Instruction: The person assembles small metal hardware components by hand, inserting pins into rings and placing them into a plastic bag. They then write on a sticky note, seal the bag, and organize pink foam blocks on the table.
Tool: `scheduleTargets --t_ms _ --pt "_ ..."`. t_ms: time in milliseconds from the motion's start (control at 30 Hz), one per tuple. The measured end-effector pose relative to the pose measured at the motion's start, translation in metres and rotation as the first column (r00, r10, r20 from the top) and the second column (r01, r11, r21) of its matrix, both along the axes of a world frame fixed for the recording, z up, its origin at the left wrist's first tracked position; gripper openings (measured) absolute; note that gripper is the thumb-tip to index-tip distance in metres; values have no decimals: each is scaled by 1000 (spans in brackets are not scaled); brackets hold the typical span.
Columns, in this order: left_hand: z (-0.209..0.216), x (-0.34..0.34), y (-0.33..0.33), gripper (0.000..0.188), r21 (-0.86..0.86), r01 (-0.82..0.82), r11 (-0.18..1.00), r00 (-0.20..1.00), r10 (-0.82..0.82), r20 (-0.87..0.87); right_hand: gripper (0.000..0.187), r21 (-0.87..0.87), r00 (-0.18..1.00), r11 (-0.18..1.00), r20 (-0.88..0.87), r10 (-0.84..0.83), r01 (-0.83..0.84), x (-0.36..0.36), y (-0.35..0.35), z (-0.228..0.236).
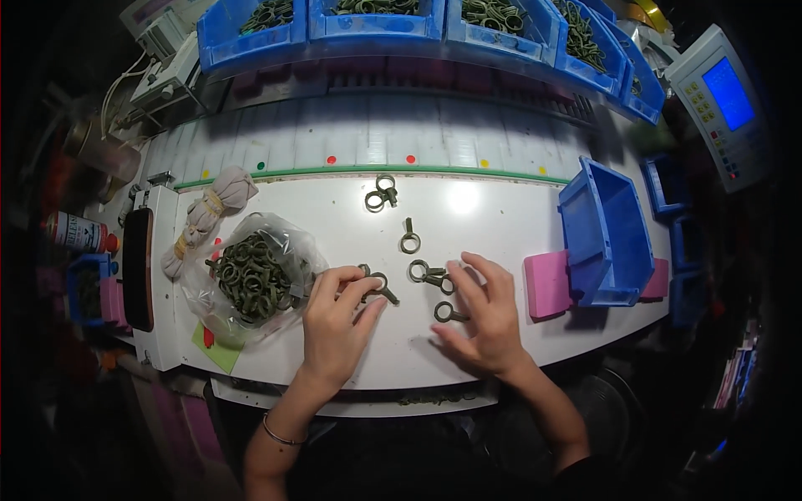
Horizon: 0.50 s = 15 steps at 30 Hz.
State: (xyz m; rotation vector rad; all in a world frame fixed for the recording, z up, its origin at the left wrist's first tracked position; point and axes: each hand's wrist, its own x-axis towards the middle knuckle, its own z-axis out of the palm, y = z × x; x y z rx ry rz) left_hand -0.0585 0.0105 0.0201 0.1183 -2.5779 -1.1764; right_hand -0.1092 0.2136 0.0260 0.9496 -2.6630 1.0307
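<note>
While both hands are held low over the white tabletop, several dark green ringed pieces, each a ring with a short stem, are seen spread between them in the head view. A lone piece is set near mid-table, long axis running almost straight away from the person, ring nearer, stem pointed to the far edge. Beyond it, a small cluster is bunched; stem directions there are not clearly made out. Nearer, an overlapped pair is laid by the right fingertips, one ring to the left, the other nearer and to the right, stems crossed between. Below that, a low piece is laid nearly crosswise, ring left, stem pointed right and slightly toward the person.

The right hand is spread open, thumb well apart from the fingers. By the curled left hand, a slanted piece is seen, stem angled right and nearer; whether anything is gripped there cannot be told. More pieces are heaped in a clear bag to the left.
</note>
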Motion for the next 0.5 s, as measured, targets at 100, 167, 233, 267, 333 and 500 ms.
scheduleTargets --t_ms 100,167,233,267,333,500 --pt "5 3 3 19 127 -28 992 999 23 43 60 86 1000 996 2 30 -30 -1 -13 -1" --pt "7 6 2 18 176 -43 983 998 33 55 55 123 998 991 -22 58 -55 -5 -18 -4" --pt "5 9 0 19 256 -57 965 998 51 33 49 168 990 983 -105 97 -79 -11 -22 -10" --pt "2 11 -1 20 296 -63 953 998 59 22 34 118 982 990 -164 95 -76 -13 -24 -12" --pt "-2 13 -2 21 456 -144 878 990 127 68 28 155 973 987 -220 73 -40 -14 -24 -19" --pt "13 10 -6 25 778 -161 607 978 -6 207 17 220 958 975 -281 52 12 -13 -24 -19"
